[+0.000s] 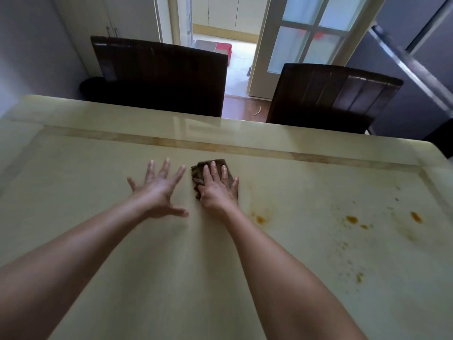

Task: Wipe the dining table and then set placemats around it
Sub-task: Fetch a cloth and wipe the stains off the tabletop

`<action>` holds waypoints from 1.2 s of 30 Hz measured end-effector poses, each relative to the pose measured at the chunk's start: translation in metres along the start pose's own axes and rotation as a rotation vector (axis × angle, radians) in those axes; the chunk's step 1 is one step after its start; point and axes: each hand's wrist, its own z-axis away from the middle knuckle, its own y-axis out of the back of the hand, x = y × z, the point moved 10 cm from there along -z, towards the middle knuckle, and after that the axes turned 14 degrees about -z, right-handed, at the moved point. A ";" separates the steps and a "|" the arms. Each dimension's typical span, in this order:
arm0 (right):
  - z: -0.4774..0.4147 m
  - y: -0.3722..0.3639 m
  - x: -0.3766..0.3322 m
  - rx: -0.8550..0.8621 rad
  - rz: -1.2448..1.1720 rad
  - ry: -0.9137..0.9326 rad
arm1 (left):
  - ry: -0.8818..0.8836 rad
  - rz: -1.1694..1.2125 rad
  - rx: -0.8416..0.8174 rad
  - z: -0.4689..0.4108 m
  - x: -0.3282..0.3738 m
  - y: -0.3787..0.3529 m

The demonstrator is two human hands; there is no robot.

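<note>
A: Task status?
B: Wiping stage, unfinished. Left hand (157, 190) is spread wide and holds nothing. Right hand (218, 190), fingers straight, presses the folded brown cloth (199, 173) mid-way across the pale glossy stone worktop (98, 168). Orange stains (352, 219) remain at right. No placemats are visible.
A: Counts?
B: One cloth, several stains, two dark chairs (159, 77) on the far side.

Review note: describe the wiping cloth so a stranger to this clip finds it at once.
The pale glossy dining table fills the lower view, two dark chairs behind it. Near its middle the right hand lies flat on a small dark brown cloth. It is the only dark thing on the tabletop; the left hand beside it covers nothing, and the orange stains lie further right.
</note>
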 end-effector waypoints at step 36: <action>0.138 -0.031 0.037 -0.082 0.064 0.143 | -0.211 -0.171 -0.084 0.081 0.045 -0.059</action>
